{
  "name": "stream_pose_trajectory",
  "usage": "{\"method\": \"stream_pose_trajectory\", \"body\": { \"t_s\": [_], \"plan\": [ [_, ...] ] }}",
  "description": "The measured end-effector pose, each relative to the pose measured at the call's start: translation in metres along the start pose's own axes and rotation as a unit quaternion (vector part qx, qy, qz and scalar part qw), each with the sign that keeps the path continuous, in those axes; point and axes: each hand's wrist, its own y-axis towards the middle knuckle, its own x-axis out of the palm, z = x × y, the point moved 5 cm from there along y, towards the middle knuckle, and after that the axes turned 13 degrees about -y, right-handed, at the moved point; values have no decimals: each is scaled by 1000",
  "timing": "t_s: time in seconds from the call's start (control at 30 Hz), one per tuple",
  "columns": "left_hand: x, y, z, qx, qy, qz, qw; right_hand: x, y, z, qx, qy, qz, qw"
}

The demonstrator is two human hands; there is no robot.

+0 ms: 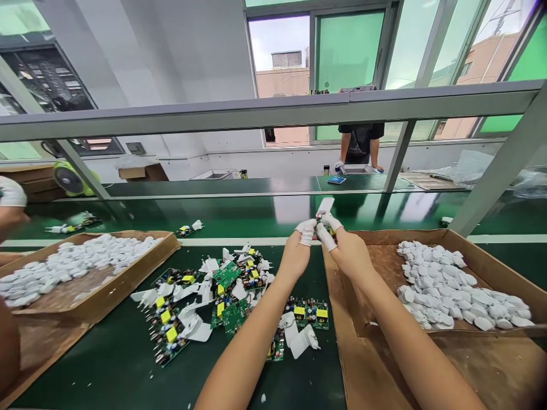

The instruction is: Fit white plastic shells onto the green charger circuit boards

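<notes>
My left hand (pixel 301 246) and my right hand (pixel 342 242) meet above the far edge of the green work surface, with white covers on several fingers. Both are closed on a small circuit board with a white plastic piece (pixel 326 206), whose white part sticks up past my fingertips. My fingers hide most of the board. Below and left of my hands lies a heap of circuit boards (pixel 228 274) with yellow components and white plastic pieces. A few more boards (pixel 317 313) lie beneath my forearms.
A cardboard tray (pixel 504 265) holding white rounded pieces (pixel 453 285) stands right; a similar tray (pixel 149 270) stands left. Another person's hand (pixel 11 199) reaches in at far left. Across the conveyor (pixel 239 213) stands a person (pixel 361 145). A metal rail (pixel 231 119) crosses ahead.
</notes>
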Motion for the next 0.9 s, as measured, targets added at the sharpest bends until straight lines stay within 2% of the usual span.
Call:
{"method": "stream_pose_trajectory", "body": {
  "t_s": [0.07, 0.13, 0.2, 0.27, 0.33, 0.4, 0.53, 0.63, 0.77, 0.9],
  "plan": [
    [10, -2, -8, -62, -84, -52, 993, -4, -3, -8, -40, -113, -7, 993],
    [18, -2, -11, -91, -186, -70, 976, -8, -8, -19, -104, -124, -22, 987],
    [19, 0, -18, -132, -283, -23, 950, -13, -12, -22, -138, -88, -35, 986],
    [16, 1, -28, -193, -335, 44, 921, -20, -13, -13, -127, -78, -54, 987],
    [12, 3, -34, -234, -347, 82, 904, -24, -10, 14, -70, -146, -89, 983],
    [8, 5, -34, -236, -344, 87, 905, -25, -5, 56, 8, -249, -134, 959],
    [0, 7, -27, -198, -320, 97, 921, -12, 2, 146, 133, -352, -224, 899],
    [-2, 6, -18, -154, -310, 85, 934, 3, 0, 192, 187, -396, -261, 860],
    [-1, 4, -8, -146, -315, 49, 936, 14, -4, 214, 232, -410, -244, 848],
    [-4, 4, -3, -150, -303, 63, 939, 1, -2, 214, 264, -369, -185, 872]
  ]
}}
